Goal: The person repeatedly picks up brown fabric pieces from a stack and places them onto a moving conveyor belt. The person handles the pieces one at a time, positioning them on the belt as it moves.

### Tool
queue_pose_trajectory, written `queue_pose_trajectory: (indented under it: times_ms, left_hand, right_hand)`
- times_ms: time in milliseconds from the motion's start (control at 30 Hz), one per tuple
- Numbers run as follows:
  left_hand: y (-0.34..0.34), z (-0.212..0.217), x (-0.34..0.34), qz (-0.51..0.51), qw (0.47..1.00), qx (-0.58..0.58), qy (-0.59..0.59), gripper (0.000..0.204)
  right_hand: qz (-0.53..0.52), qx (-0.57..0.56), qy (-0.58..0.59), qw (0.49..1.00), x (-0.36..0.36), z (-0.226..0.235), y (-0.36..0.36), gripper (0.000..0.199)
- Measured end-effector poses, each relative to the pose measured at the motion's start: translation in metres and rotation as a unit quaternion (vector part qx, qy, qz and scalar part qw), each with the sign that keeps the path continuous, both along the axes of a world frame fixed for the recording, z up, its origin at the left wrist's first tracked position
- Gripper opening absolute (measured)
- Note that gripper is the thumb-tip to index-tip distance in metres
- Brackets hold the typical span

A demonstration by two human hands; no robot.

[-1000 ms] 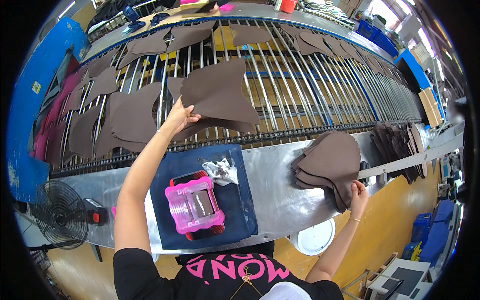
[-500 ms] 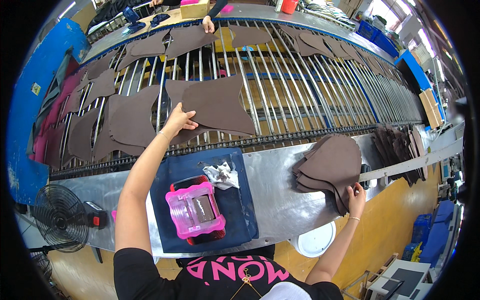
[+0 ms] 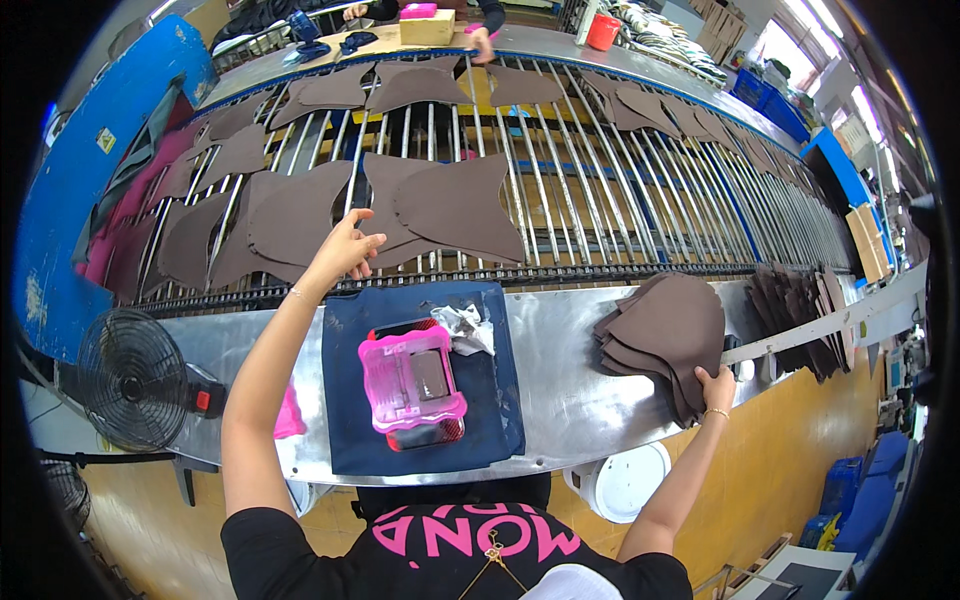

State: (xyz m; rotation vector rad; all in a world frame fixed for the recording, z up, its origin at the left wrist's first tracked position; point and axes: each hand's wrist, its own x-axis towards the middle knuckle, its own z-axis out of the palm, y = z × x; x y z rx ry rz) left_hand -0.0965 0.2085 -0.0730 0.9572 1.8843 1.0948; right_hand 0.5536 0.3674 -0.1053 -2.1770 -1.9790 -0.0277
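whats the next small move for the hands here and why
Probably peel the top piece off the brown stack with the right hand: its thumb and fingers are at the stack's near right edge, while the left hand looks empty, fingers spread, beside a brown piece that lies on the barred conveyor.

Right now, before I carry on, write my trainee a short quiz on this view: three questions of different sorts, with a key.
1. Which hand touches the stack of brown pieces on the metal table?
2. The left hand is nearest to: A, the fan; B, the brown sheets on the metal bars; C, the red bucket.
3. True or false: a white rag lies beside the pink box, on the blue mat.

Key: 1. The right hand. 2. B. 3. True.
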Motion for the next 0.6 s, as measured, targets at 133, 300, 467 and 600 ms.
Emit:
queue_pose_trajectory:
  times_ms: [133, 300, 467, 600]
  left_hand:
    - [-0.033, 0.032, 0.016, -0.043, 0.999, 0.018, 0.000, 0.038]
    - [-0.041, 0.056, 0.058, -0.102, 0.987, 0.115, 0.050, 0.052]
    - [-0.061, 0.089, 0.106, -0.136, 0.959, 0.242, -0.059, 0.068]
    - [-0.097, 0.127, 0.090, -0.094, 0.973, 0.186, -0.099, 0.029]
  right_hand:
    - [0.107, 0.069, 0.040, 0.991, -0.048, 0.051, -0.031, 0.039]
    - [0.197, 0.100, 0.222, 0.950, -0.120, 0.148, -0.084, 0.032]
    - [0.367, 0.161, 0.465, 0.789, -0.204, 0.160, -0.106, 0.029]
    - [0.439, 0.047, 0.513, 0.736, -0.264, 0.156, -0.130, 0.035]
